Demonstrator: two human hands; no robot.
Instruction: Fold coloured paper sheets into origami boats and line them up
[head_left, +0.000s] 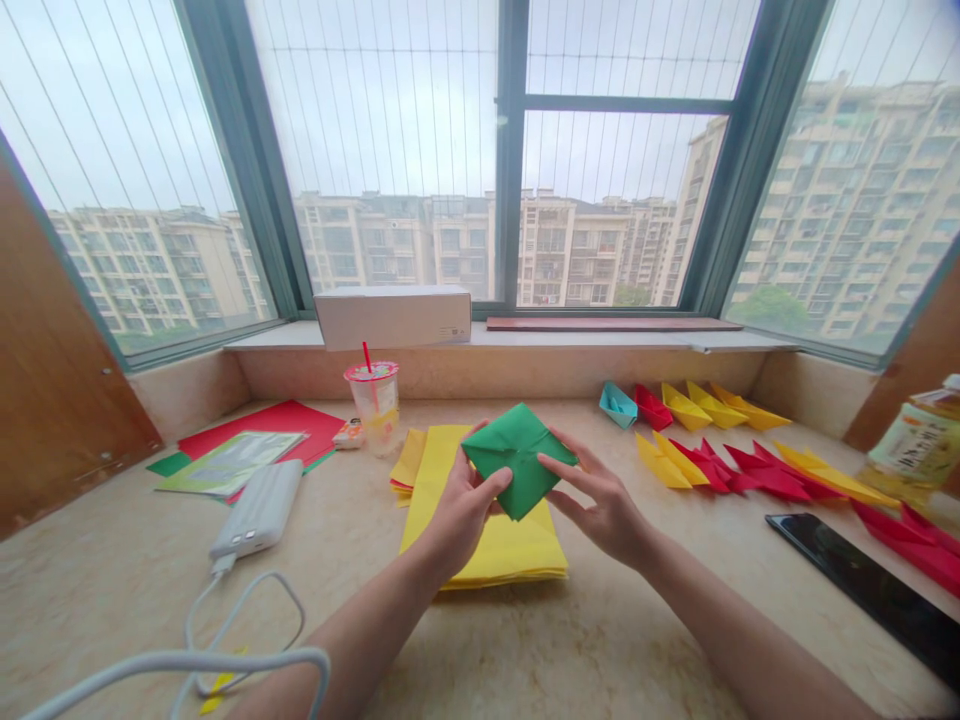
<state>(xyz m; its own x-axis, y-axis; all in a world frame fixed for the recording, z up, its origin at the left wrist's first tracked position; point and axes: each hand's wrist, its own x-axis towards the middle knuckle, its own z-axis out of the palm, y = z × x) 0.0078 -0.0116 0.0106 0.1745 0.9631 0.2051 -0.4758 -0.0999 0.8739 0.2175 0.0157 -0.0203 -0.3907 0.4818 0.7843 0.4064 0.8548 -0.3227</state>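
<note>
One green folded paper [523, 455], held from both sides.
At centre, left hand [463, 503] and right hand [604, 502] share a pinching grip on it, above one yellow paper stack [517, 552]; on the tabletop [352, 550], one cup [375, 412] towards ten o'clock, one phone [862, 575] towards four.

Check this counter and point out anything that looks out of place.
A small yellow scrap lies among the loops of the white cable, well apart from the yellow paper stack, so it looks stray. I see no spill.
</note>
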